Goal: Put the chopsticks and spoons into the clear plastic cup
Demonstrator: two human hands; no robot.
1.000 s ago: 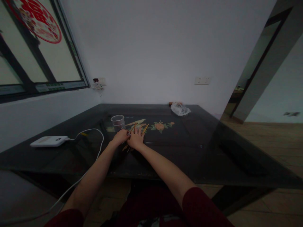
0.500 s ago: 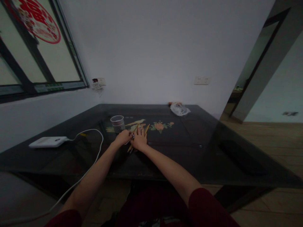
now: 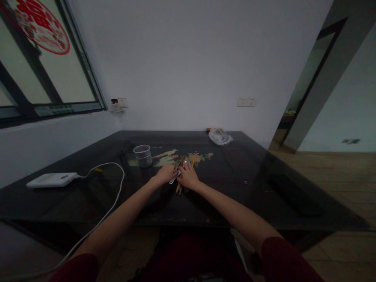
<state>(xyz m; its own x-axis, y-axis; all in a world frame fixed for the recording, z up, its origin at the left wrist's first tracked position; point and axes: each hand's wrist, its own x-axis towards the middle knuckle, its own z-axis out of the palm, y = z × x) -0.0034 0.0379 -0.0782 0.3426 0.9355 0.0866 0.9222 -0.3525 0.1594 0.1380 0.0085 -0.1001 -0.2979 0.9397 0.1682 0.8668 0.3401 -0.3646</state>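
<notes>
My right hand [image 3: 188, 177] is closed over a bundle of wooden chopsticks [image 3: 178, 188] low above or on the dark table; their ends stick out on both sides of the fingers. Against it, from the left, comes my left hand [image 3: 165, 175], its fingers curled at a flat silvery utensil [image 3: 174, 179] whose pale handle shows between the hands. The utensil's other end is hidden, so its exact kind cannot be told. A grey perforated cup [image 3: 143, 156] stands upright to the left, beyond my left hand and apart from it.
The dark tabletop [image 3: 232, 197] bears a painted bird and flower pattern. A white power bank [image 3: 53, 179] with a white cable [image 3: 120, 188] lies left, the cable running past my left arm. A crumpled plastic bag [image 3: 219, 137] lies at the back; a black flat object [image 3: 293, 196] lies right.
Both hands have moved to the right together with the chopsticks and the silvery utensil, farther from the cup. The view has shifted slightly; the cup still stands upright.
</notes>
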